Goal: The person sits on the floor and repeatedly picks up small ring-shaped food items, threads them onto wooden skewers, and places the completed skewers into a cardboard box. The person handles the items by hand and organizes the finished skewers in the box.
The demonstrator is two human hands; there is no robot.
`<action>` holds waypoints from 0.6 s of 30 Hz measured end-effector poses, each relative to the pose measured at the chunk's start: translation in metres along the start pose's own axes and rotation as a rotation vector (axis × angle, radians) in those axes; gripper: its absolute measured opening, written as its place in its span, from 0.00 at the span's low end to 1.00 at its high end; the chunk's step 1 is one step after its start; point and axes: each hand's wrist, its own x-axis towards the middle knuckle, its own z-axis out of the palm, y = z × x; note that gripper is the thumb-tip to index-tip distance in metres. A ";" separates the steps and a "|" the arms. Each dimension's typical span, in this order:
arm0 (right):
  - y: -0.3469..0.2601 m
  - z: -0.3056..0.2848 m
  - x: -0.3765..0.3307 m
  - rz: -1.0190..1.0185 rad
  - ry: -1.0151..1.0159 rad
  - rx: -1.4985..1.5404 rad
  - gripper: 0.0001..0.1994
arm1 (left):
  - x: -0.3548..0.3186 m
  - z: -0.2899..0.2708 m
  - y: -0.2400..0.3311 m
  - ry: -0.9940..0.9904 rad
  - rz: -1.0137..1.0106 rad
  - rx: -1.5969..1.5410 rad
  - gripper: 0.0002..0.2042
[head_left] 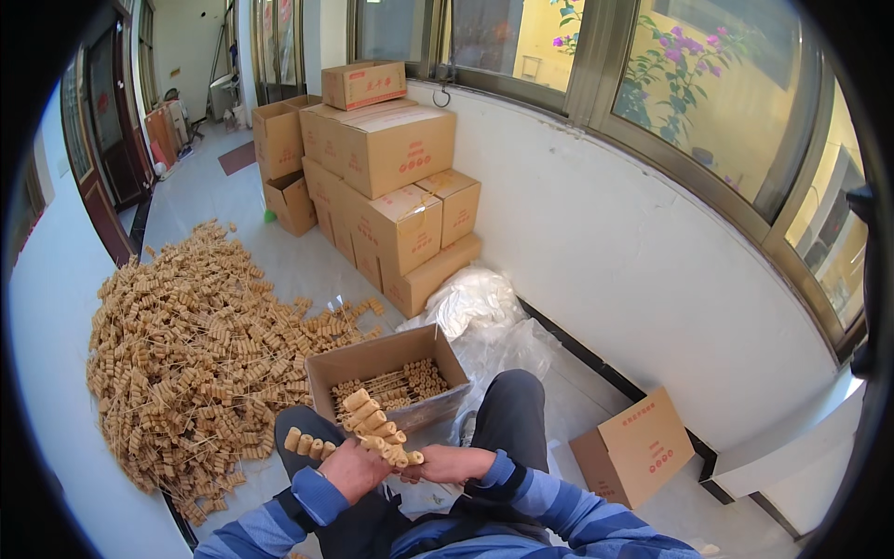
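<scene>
Both my left hand (352, 466) and right hand (453, 463) grip a bunch of skewers (377, 427) over my lap, open box (386, 377) only thinly filled, huge floor pile (191, 349) left, so barely started I'd say.

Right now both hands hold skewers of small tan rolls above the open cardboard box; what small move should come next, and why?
Probably lower the skewers of small tan rolls into the open cardboard box. The left hand and the right hand grip them just above it, and similar skewers already lie in rows inside.
</scene>
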 end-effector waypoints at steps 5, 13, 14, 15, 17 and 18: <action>0.015 0.034 -0.010 -0.086 -0.136 0.699 0.18 | 0.001 -0.010 0.010 -0.057 0.078 -0.005 0.08; 0.004 0.042 -0.018 -0.188 0.114 0.787 0.17 | 0.020 -0.060 0.016 -0.056 -0.009 0.143 0.14; -0.002 0.041 -0.023 -0.255 0.168 0.791 0.16 | 0.020 -0.071 0.020 0.028 -0.015 0.212 0.17; -0.007 0.040 -0.031 -0.323 0.233 0.842 0.15 | 0.016 -0.082 0.024 0.045 -0.020 0.265 0.20; -0.015 0.031 -0.042 -0.352 0.384 0.911 0.15 | 0.006 -0.098 0.030 0.257 -0.127 0.118 0.31; -0.015 0.022 -0.047 -0.255 0.390 0.950 0.14 | -0.003 -0.101 0.033 0.370 -0.209 0.037 0.32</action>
